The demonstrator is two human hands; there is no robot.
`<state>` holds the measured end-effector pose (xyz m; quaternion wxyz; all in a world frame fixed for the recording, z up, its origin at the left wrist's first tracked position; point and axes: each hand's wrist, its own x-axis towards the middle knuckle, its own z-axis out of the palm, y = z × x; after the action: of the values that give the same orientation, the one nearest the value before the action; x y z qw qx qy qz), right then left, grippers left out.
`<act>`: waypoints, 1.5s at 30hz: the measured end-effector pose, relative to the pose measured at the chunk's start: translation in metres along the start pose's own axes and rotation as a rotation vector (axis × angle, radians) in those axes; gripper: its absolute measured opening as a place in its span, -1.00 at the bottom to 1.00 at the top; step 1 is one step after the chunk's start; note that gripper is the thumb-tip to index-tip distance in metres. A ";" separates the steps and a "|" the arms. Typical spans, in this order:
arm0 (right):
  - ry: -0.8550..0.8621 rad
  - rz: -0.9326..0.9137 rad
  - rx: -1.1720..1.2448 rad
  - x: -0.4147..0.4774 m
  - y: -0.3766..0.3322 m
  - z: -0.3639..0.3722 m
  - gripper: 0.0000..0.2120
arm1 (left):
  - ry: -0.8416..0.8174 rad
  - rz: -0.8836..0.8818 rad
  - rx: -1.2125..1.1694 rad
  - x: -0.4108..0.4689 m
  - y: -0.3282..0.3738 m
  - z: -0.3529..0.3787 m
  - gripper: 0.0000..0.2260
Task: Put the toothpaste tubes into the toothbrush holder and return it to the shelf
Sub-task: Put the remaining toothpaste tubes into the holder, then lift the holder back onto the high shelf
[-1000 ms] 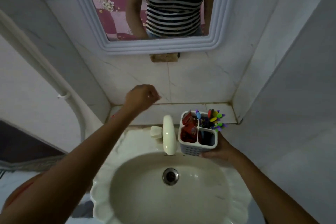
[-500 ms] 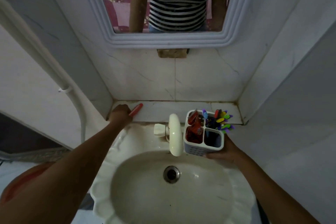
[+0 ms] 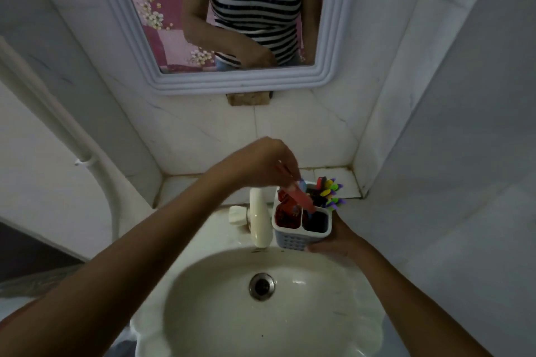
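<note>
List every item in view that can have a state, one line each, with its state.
Left hand: pinched on the red toothpaste tube, lowering it.
Red toothpaste tube: tilted, its lower end entering the holder.
White four-compartment plastic toothbrush holder: upright, off the shelf, gripped from below.
Right hand: closed on the holder.
Colourful toothbrushes: standing in a back compartment.
Cream tap: no water visible.
Sink drain: unplugged.

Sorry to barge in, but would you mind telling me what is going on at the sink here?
A person is tidying up at a bathroom sink. The right hand holds a white toothbrush holder beside the tap. The left hand is lowering a red toothpaste tube into it. Other red tubes and colourful toothbrushes already stand inside. The holder is not yet back on the shelf.
</note>
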<state>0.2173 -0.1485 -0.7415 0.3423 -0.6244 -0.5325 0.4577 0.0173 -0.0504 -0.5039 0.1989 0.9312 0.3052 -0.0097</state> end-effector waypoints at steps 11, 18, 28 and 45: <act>0.103 -0.032 0.122 -0.010 -0.012 0.009 0.04 | 0.043 -0.010 0.099 0.027 0.013 0.061 -0.76; 0.385 -0.123 0.236 -0.039 -0.053 -0.014 -0.14 | 0.332 -0.283 -0.348 -0.011 -0.022 0.019 -0.66; 0.704 -0.598 0.144 -0.084 -0.326 -0.163 -0.12 | 0.474 0.294 -0.692 -0.040 0.109 -0.170 -0.67; 1.127 -0.907 0.199 -0.180 -0.753 -0.288 0.08 | 1.115 -0.044 0.846 -0.025 0.169 -0.477 -0.31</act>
<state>0.2193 -0.1582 0.0842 0.7754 -0.4493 -0.4375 -0.0736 0.0445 -0.0086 0.0004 -0.3673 0.7883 0.3506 0.3475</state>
